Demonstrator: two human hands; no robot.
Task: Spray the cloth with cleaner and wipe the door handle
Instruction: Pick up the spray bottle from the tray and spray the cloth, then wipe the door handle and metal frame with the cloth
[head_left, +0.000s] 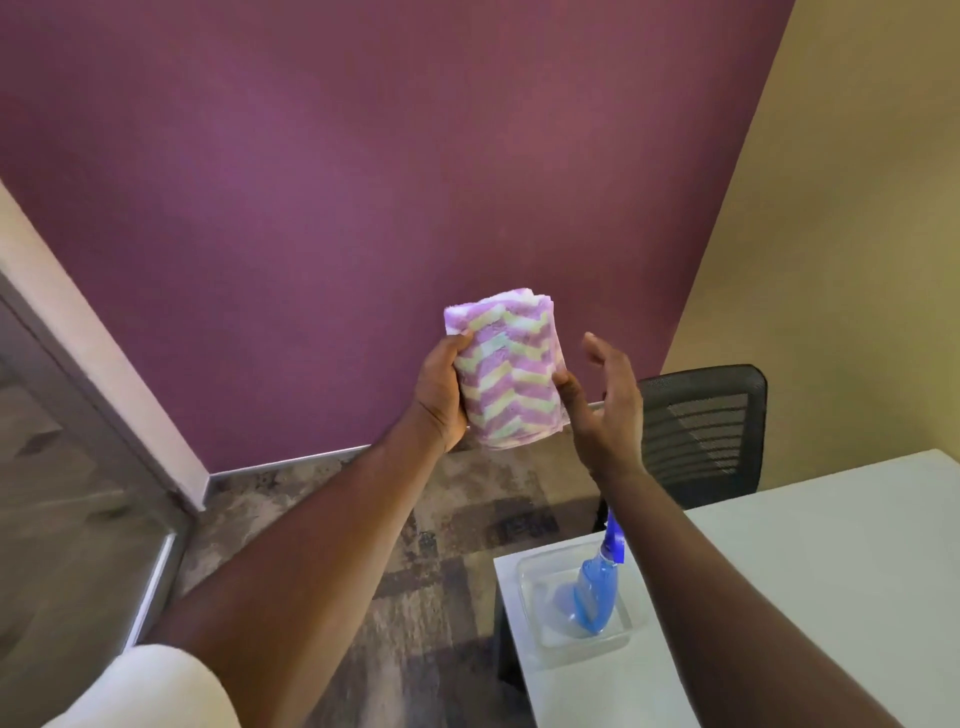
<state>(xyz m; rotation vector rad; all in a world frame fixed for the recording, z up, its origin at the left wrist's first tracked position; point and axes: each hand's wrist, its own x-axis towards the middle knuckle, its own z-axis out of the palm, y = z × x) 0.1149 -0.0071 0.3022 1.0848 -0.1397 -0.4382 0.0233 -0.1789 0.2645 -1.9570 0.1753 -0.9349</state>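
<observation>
A folded cloth (506, 371) with pink and pale green zigzag stripes is held up in front of the purple wall. My left hand (439, 395) grips its left side. My right hand (605, 400) is beside the cloth's right edge, fingers spread, with only the thumb touching the cloth. A blue spray bottle (595, 587) stands in a clear plastic tray (530, 597) on the white table's near-left corner. No door handle is in view.
The white table (831, 571) fills the lower right. A black mesh office chair (706, 431) stands behind it by the beige wall. A glass door with a grey frame (93, 415) is at the left. Patterned carpet (363, 519) covers the floor.
</observation>
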